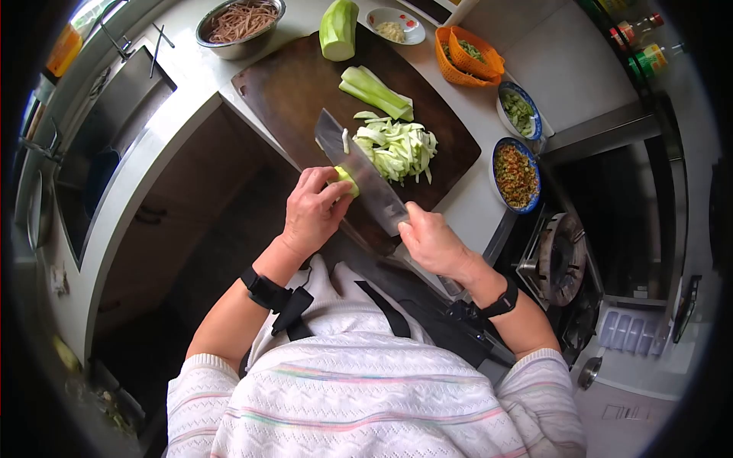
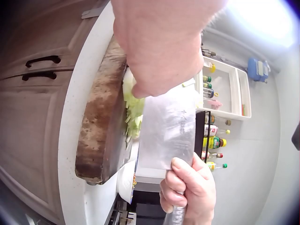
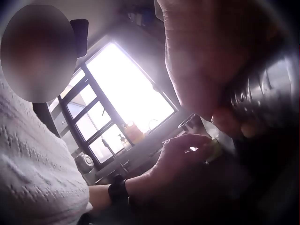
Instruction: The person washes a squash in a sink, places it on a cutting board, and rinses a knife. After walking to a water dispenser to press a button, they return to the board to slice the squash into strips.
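Note:
In the head view the right hand (image 1: 434,241) grips the handle of a broad cleaver (image 1: 365,169), whose blade lies across the dark cutting board (image 1: 282,84). Just left of the blade, the left hand (image 1: 314,208) holds a pale green vegetable piece (image 1: 345,182) with bent fingers. A thin slice clings to the blade. Right of the cleaver lies a heap of cut strips (image 1: 405,149), with longer green pieces (image 1: 374,93) behind it. The left wrist view shows the right hand (image 2: 190,190) curled round the handle, thumb by the blade (image 2: 168,131).
A large green vegetable piece (image 1: 339,32) stands at the board's far edge. Around the board are a metal bowl of brown shreds (image 1: 205,32), a small plate (image 1: 412,29), orange baskets (image 1: 458,75) and two blue-rimmed bowls. The sink (image 1: 72,164) is left, the gas burner (image 1: 562,258) right.

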